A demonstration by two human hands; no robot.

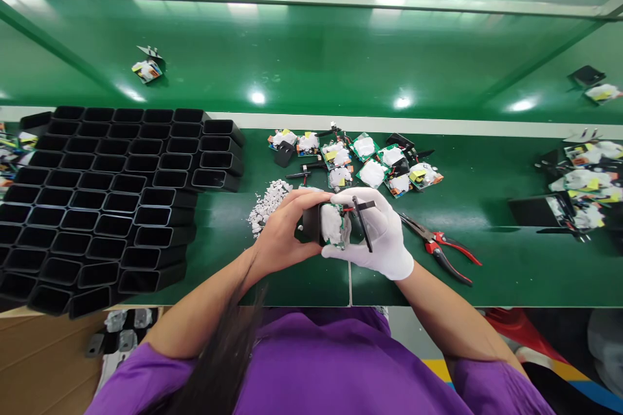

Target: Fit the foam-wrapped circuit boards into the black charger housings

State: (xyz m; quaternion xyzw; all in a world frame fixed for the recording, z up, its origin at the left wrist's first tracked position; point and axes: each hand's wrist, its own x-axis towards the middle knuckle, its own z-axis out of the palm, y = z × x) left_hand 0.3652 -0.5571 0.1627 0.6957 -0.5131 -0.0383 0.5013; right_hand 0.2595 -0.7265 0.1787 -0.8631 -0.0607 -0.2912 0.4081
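Note:
My bare left hand (282,233) is wrapped round a small black plastic casing (312,225) in front of me. Partly out of the casing's right end is a circuit board (333,225) coated with a white lumpy filler. My right hand (392,243), in a white glove, has its fingers closed round that board from above and below. A black plug end plate (363,224) on a wire stands by the board inside the right palm. How deep the board sits in the casing is hidden. White crumbs (267,205) lie beside my left hand.
Red-handled pliers (440,243) lie right of my glove. Several white-coated circuit boards (374,173) are grouped behind my hands. Rows of black casings (97,201) fill the left side. More boards (591,181) and a black casing (531,213) sit at the right.

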